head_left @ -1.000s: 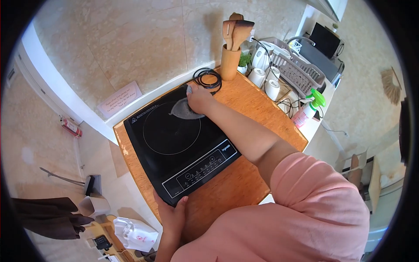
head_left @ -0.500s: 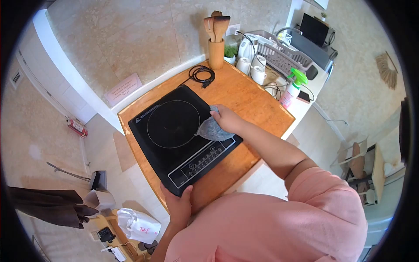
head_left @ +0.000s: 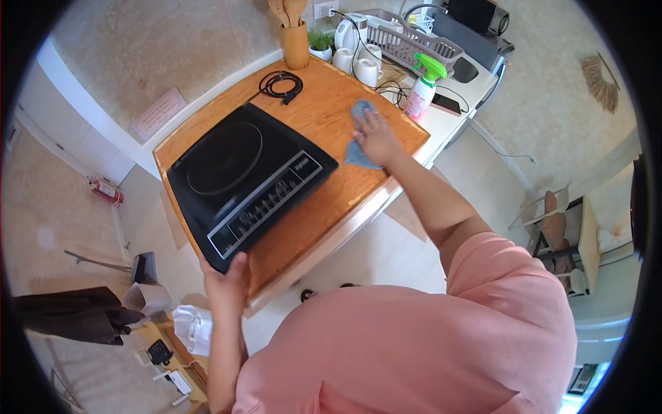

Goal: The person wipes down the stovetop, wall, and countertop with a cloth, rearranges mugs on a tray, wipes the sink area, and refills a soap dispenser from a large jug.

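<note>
My left hand [head_left: 227, 281] grips the near left corner of a black induction cooktop [head_left: 200, 217], thumb on top. The cooktop sits at an angle on a wooden tabletop [head_left: 293, 248]; I cannot tell whether its edge is raised. Its control panel faces my body, and its coiled black cord [head_left: 281, 84] lies behind it. To the right of the cooktop, my right hand [head_left: 376, 140] presses a blue-grey cloth [head_left: 360, 156] against the wood, its fingers stretched over the fabric. Part of the cloth is hidden under the palm.
A green-topped spray bottle [head_left: 421, 93] stands beyond the right corner, beside a dark phone [head_left: 446, 103]. White mugs [head_left: 366, 73], a kettle [head_left: 350, 33] and a grey dish rack [head_left: 407, 45] stand behind. A wooden utensil holder [head_left: 295, 45] is at the back edge.
My right hand and the cloth have moved off the cooktop onto the bare wood to its right. The cooktop has turned, with my left hand still at its corner. The view has shifted.
</note>
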Motion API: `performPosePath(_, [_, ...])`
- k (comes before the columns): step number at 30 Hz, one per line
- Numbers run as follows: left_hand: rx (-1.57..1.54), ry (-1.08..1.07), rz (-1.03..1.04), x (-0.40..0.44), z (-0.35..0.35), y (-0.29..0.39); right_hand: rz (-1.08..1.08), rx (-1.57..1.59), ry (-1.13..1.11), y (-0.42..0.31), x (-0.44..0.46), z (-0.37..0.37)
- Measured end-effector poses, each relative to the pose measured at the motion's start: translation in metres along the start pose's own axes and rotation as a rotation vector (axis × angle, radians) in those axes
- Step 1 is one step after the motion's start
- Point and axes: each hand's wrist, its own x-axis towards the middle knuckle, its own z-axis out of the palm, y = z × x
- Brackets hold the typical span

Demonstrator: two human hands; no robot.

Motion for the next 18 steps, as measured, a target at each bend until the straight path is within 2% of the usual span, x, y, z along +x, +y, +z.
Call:
performPosePath(2, [-0.026, 0.015, 0.088, 0.01, -0.003, -0.003, -0.085, 0.047, 0.138, -0.037, -0.008, 0.02])
performPosePath(4, [0.106, 0.03, 0.014, 0.009, 0.006, 0.03, -0.184, 0.052, -0.077, -0.088, -0.039, -0.043])
performPosePath(6, [0.102, 0.018, 0.014, 0.015, 0.012, 0.04, -0.424, 0.106, -0.272, -0.127, -0.055, -0.064])
performPosePath(8, [0.094, 0.008, 0.008, 0.017, 0.017, 0.043, -0.582, 0.137, 0.179, -0.164, -0.074, -0.03])
performPosePath(10, [0.105, -0.061, -0.021, 0.017, 0.019, 0.045, -0.539, 0.482, 0.247, -0.206, -0.083, -0.026])
performPosePath(11, [0.101, -0.041, -0.027, 0.014, 0.022, 0.044, -0.56, 0.488, 0.243, -0.224, -0.088, -0.029])
performPosePath(13, [-0.085, -0.15, 0.01, 0.009, 0.028, 0.036, -0.716, 0.523, 0.039, -0.254, -0.098, -0.046])
performPosePath(14, [-0.113, -0.129, 0.0, 0.013, 0.027, 0.023, -0.751, 0.523, 0.051, -0.263, -0.107, -0.055])
performPosePath(16, [-0.135, -0.072, 0.016, 0.01, 0.032, 0.013, -0.617, 1.04, -0.259, -0.282, -0.126, -0.072])
performPosePath(17, [-0.131, -0.067, 0.029, 0.009, 0.031, 0.012, -0.65, 1.04, -0.259, -0.29, -0.124, -0.075])
performPosePath(18, [-0.128, -0.066, 0.038, 0.01, 0.029, 0.013, -0.775, 0.938, -0.271, -0.296, -0.119, -0.071])
